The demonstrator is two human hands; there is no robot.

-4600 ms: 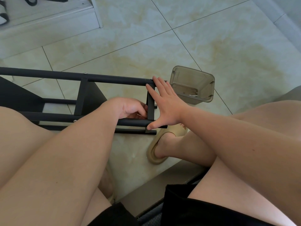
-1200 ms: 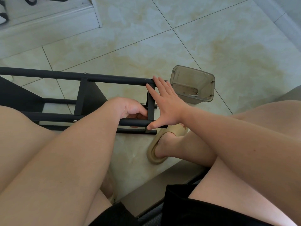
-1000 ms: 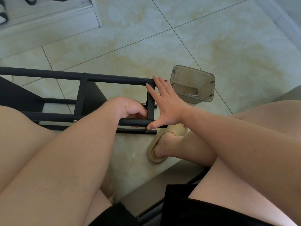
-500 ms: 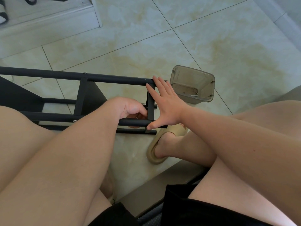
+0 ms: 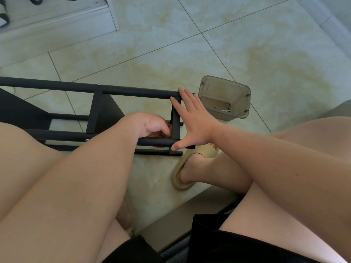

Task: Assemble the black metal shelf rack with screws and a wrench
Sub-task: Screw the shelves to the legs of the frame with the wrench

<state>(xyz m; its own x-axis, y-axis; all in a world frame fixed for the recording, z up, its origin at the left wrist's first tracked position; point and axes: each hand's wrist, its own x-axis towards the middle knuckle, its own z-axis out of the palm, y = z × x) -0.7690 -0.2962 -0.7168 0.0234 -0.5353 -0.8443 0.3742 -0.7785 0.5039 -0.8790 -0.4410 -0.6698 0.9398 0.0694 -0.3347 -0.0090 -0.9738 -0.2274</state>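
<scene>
The black metal shelf rack [image 5: 133,93] lies on its side on the tiled floor, its tubes running left to right. My right hand [image 5: 191,120] presses flat with straight fingers against the rack's end, fingertips on the upper tube, thumb on the lower tube. My left hand [image 5: 152,126] reaches inside the frame beside the short end crossbar [image 5: 175,128], its fingers curled around something small that I cannot make out. No wrench or screw is plainly visible in the hand.
A translucent grey plastic box [image 5: 226,99] holding small parts stands on the floor just right of the rack's end. My foot in a beige slipper [image 5: 190,168] is below the rack. A raised step [image 5: 57,21] lies at the far left.
My left hand's fingers have shifted slightly inside the frame. The right hand and the rack stay where they were.
</scene>
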